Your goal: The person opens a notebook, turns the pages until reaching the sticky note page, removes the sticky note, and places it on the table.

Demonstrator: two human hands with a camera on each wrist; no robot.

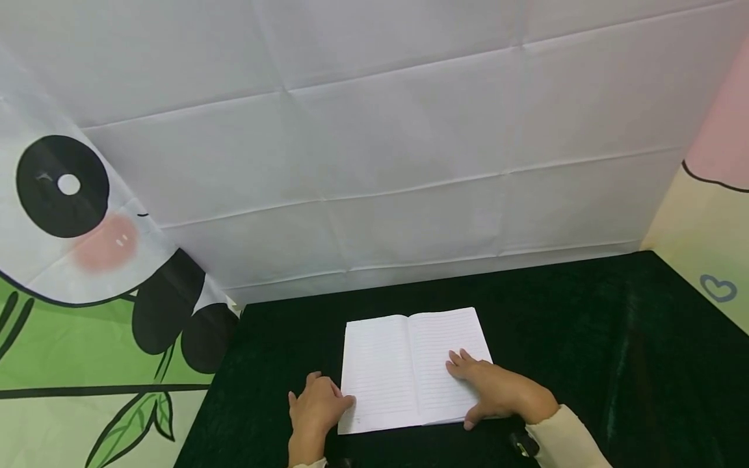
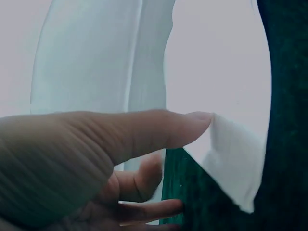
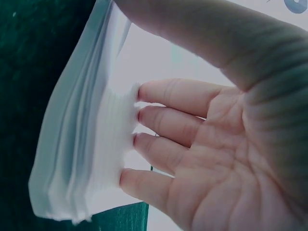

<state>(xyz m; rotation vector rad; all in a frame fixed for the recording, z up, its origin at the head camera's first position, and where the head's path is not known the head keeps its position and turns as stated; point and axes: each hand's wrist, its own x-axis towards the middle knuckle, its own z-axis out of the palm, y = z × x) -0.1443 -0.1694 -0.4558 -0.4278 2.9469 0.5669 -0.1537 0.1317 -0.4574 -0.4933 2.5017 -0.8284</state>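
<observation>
An open notebook (image 1: 380, 370) with lined white pages lies on the dark green cloth. At its lower left edge is my left hand (image 1: 316, 404), the thumb touching the page and the other fingers off to the side over the cloth. In the left wrist view, the thumb of the left hand (image 2: 96, 149) lies against the page edge, near a folded-looking corner (image 2: 236, 163). My right hand (image 1: 497, 387) rests across the right page, fingers extended, thumb by the bottom edge. The right wrist view shows the right hand's (image 3: 207, 139) fingertips against the stacked pages (image 3: 72, 144).
The green cloth (image 1: 585, 338) covers the table. Behind it hangs a creased white sheet (image 1: 409, 143). A cartoon-printed panel (image 1: 70, 338) stands on the left, and a pastel panel with a heart (image 1: 718, 288) on the right.
</observation>
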